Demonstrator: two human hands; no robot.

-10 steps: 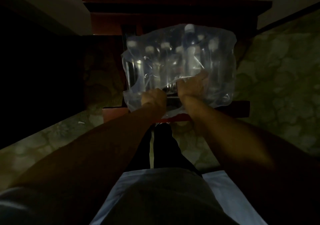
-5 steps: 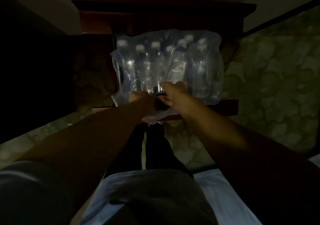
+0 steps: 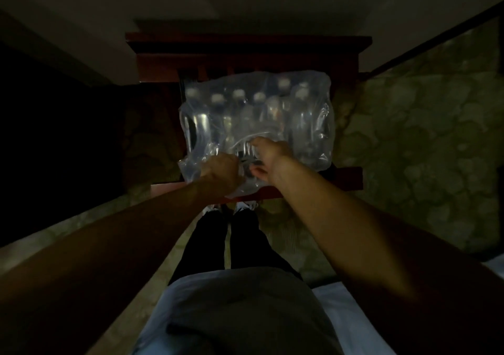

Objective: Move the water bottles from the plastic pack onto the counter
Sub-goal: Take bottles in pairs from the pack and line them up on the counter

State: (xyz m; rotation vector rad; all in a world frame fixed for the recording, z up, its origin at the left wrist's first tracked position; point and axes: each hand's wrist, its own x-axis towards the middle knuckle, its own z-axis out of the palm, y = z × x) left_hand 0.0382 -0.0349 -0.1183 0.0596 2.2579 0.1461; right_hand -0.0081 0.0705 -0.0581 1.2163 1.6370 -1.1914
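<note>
A clear plastic pack (image 3: pixel 313 125) of several water bottles (image 3: pixel 240 109) with white caps rests on a dark red wooden counter (image 3: pixel 346 176) in front of me. My left hand (image 3: pixel 222 170) is clenched on the pack's near plastic film at the lower left. My right hand (image 3: pixel 268 154) grips the film just right of it, fingers hooked into the wrap at the pack's near middle. The two hands are close together, and the film between them looks stretched or torn. The room is dim, so bottle details are faint.
A raised wooden back panel (image 3: pixel 245 51) stands behind the pack. Patterned carpet (image 3: pixel 422 136) lies on both sides of the counter. My legs and shoes (image 3: pixel 237 210) are below the counter edge, and a white bed edge (image 3: pixel 368 322) is at the lower right.
Both hands stayed on the pack's near film. The right hand shifted from the pack's face down toward the left hand, and the plastic between them has bunched.
</note>
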